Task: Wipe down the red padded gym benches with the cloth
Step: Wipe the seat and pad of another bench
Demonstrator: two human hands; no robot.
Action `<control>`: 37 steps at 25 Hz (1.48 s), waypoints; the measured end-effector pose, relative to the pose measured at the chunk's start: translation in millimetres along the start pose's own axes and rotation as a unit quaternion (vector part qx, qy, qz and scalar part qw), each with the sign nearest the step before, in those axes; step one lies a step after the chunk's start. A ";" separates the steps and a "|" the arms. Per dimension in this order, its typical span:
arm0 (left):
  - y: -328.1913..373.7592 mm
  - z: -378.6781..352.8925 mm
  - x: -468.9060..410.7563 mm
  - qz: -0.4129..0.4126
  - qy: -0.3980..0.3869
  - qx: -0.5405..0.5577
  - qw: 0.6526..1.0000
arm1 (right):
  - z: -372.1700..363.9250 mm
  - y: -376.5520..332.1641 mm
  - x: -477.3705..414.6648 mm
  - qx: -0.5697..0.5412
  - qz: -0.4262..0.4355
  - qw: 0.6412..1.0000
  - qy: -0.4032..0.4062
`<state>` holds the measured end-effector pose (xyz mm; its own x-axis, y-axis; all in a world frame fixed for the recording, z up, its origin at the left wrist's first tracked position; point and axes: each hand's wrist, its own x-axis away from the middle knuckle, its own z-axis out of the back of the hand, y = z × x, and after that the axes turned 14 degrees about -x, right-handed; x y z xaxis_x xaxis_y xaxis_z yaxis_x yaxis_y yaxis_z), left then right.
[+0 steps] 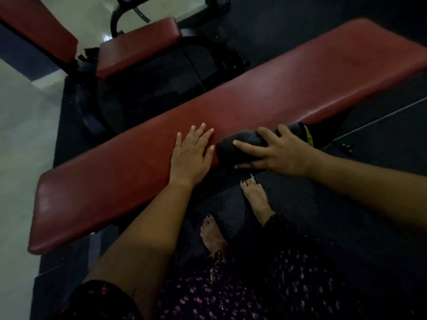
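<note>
1. Presses the left hand (191, 155) flat on the bench (312, 84), fingers straight and spread, holding nothing.
2. Grips the cloth (227, 150) in the right hand (277, 153): thumb and fingers curled round a dark, bunched roll, index finger stretched along its top.
3. Holds that cloth at the near edge of the pad, about midway along, touching the red surface and hanging partly over the side, just right of the left fingertips.
4. Faces a pad laid long from lower left to upper right, with a broad stretch of red on either side of the cloth.
5. Seems to be mid-wipe on this bench; cannot tell from the surface which part is already clean.
6. Calls for strokes along that long axis. Puts the right hand nearer the upper-right half, with open pad ahead of the cloth there.
7. Blocks the leftward path with the flat left hand, so probably needs to lift it before sweeping that way.
8. Leaves a second bench (138, 45) beyond, well apart, likely for a later turn.
9. Stands barefoot on a black mat (346, 215) at the near side.
</note>
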<state>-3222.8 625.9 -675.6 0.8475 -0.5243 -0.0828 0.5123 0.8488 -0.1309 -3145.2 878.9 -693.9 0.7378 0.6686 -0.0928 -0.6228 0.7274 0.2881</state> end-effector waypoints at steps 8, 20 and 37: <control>64.7 5.6 -47.6 -0.068 0.006 -0.007 0.998 | -14.3 57.9 68.7 -0.045 -0.078 0.995 0.045; 106.8 25.0 -81.4 -0.070 0.064 0.064 0.993 | -47.5 44.9 119.8 -0.101 -0.330 0.927 0.146; 160.8 -4.9 -133.0 -0.155 0.023 0.003 0.988 | -27.4 -6.4 30.7 -0.524 -0.658 0.399 0.364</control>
<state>-3253.8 831.8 -690.4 0.6424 -0.7617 -0.0849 0.7471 0.6471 -0.1522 -3125.7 898.9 -724.7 0.5720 -0.8097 0.1309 0.1313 -0.0671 -0.9891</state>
